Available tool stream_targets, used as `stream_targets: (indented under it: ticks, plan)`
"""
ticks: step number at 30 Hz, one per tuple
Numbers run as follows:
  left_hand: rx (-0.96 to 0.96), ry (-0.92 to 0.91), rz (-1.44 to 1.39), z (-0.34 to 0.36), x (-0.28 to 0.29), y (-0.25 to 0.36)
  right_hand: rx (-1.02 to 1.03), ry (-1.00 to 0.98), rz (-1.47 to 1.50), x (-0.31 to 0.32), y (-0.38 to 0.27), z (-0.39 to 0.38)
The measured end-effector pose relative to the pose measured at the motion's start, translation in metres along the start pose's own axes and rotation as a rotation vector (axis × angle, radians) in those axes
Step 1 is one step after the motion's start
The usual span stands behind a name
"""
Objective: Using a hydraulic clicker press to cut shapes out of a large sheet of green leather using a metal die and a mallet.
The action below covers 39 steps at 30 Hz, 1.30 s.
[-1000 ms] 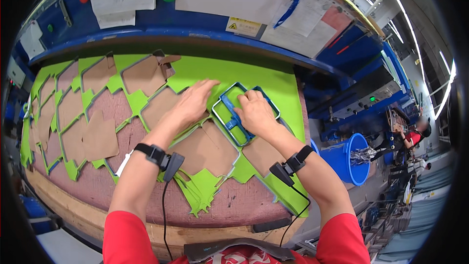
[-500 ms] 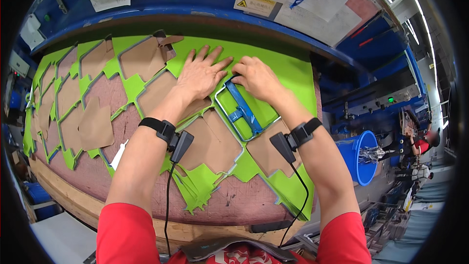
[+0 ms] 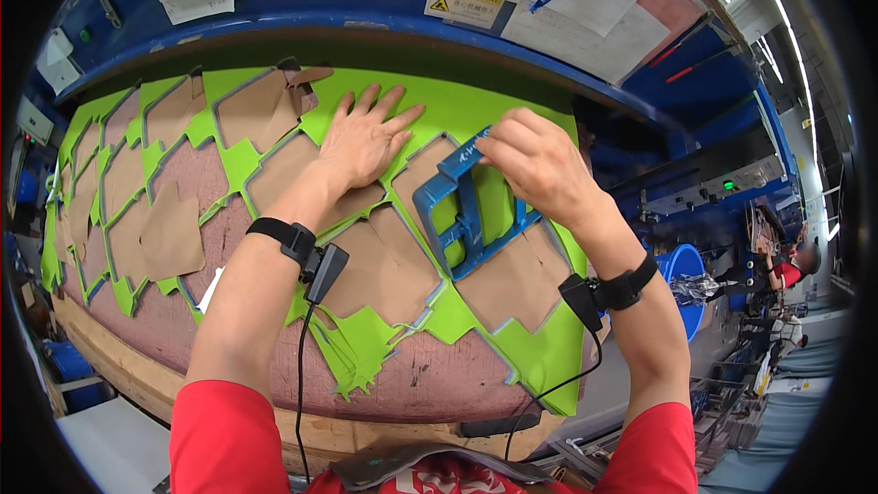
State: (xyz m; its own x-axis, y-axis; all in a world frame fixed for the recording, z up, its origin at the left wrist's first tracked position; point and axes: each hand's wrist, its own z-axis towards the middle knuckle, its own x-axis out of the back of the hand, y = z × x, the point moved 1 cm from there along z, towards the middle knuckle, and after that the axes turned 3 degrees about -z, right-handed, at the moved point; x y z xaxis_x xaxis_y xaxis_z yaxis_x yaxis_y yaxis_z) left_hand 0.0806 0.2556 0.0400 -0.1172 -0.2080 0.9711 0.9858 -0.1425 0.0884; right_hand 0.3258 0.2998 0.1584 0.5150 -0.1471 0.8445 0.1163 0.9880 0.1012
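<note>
My right hand (image 3: 540,163) grips the upper end of a blue cutting die (image 3: 468,220), a frame with a crossbar. The die is tilted up, with brown backing (image 3: 503,288) showing in the opening beside and below it. Green material shows through the die's gaps; whether it is a piece inside the frame or the sheet behind, I cannot tell. My left hand (image 3: 361,142) lies flat, fingers spread, on the bright green sheet (image 3: 416,96) left of the die. Both wrists wear black straps with small black devices.
Left of my hands, the sheet is a web of green strips around angular openings. A loose brown piece (image 3: 172,236) lies on the worn reddish board (image 3: 439,380). A blue machine beam (image 3: 384,26) spans the far side. A blue bin (image 3: 684,265) stands right; people are farther off.
The die has come up from lying flat on the green sheet to a tilted position, raised by my right hand. A brown opening now shows where it lay. My left hand stays flat.
</note>
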Motion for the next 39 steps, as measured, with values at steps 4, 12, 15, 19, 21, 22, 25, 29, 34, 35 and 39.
stream_targets:
  ticks: [4,12,15,19,21,22,25,29,34,35,39]
  plan:
    - [0.001,-0.008,-0.027,0.004,-0.002,0.002,0.191,-0.001,-0.275,0.032,-0.017,-0.019]
    - [0.003,0.013,-0.012,-0.001,0.0,-0.003,0.094,0.013,-0.77,0.116,-0.091,-0.068]
    - [-0.006,-0.003,-0.007,0.001,0.001,0.003,0.031,0.024,-0.616,0.112,-0.106,-0.07]
    - [-0.047,0.014,0.062,-0.009,0.018,0.024,0.02,0.035,-0.448,0.102,-0.119,-0.074]
    - [-0.133,0.004,-0.284,-0.016,0.041,0.063,0.106,0.12,-0.44,0.106,-0.123,-0.082]
    - [-0.16,-0.013,-0.272,-0.029,0.057,0.079,0.074,0.129,-0.45,0.103,-0.125,-0.086]
    - [-0.017,-0.306,-1.75,-0.072,0.084,0.129,0.089,0.237,-0.345,0.086,-0.127,-0.1]
    - [0.239,-0.258,-1.942,-0.119,0.1,0.194,-0.177,0.229,-0.135,0.084,-0.145,-0.113]
    - [0.205,-0.127,-1.703,-0.137,0.104,0.223,-0.847,0.435,0.447,0.08,-0.193,-0.116]
    - [0.181,-0.142,-1.648,-0.137,0.104,0.227,-1.064,0.631,0.795,0.07,-0.203,-0.121]
    - [0.176,-0.12,-1.509,-0.138,0.099,0.243,-1.263,0.835,1.115,0.057,-0.224,-0.129]
